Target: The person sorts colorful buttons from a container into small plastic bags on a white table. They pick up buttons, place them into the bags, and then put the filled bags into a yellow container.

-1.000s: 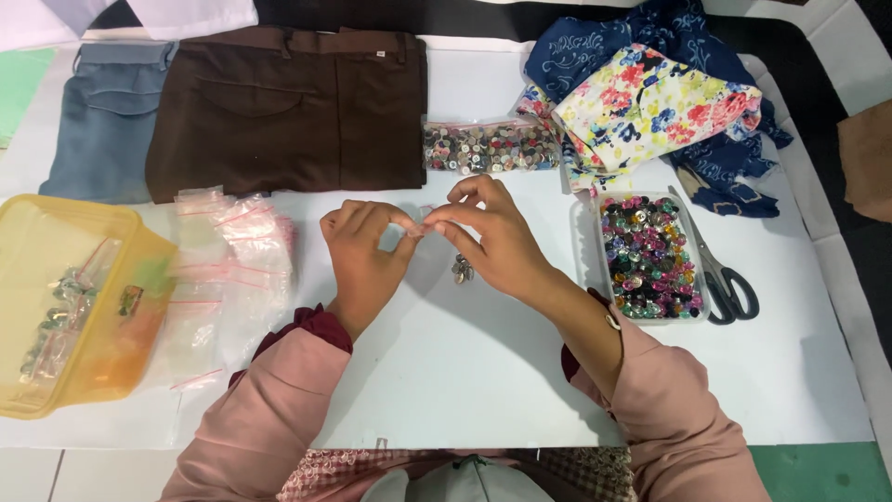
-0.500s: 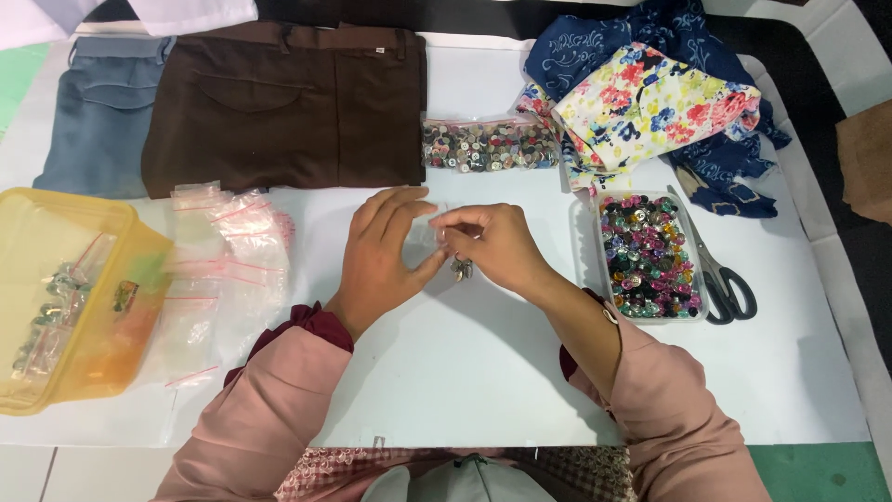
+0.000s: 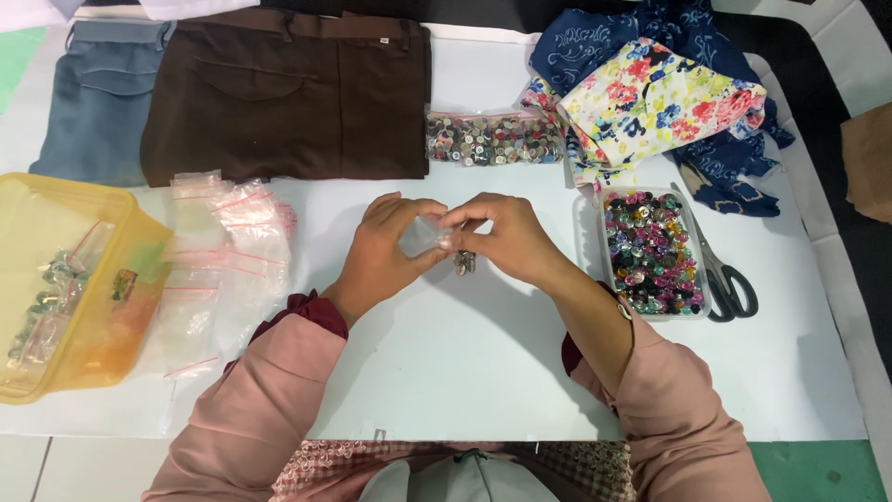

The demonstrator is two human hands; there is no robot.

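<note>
- Bag (image 3: 423, 237): a small clear plastic pouch, held between both hands near the middle of the white table (image 3: 446, 372), just above a small cluster of metal buttons (image 3: 465, 263) lying under the fingers.
- Left hand (image 3: 381, 251): fingers curled loosely behind the bag, thumb pinching its left side.
- Right hand (image 3: 506, 237): fingertips pinched on the bag's right edge.
- Handling, as I judge it: the film looks thin, limp and slippery, almost weightless, so it is best gripped at the mouth edges, not the middle.
- Left of the hands lies a heap of empty bags (image 3: 223, 251); right stands a tray of coloured buttons (image 3: 650, 251).
</note>
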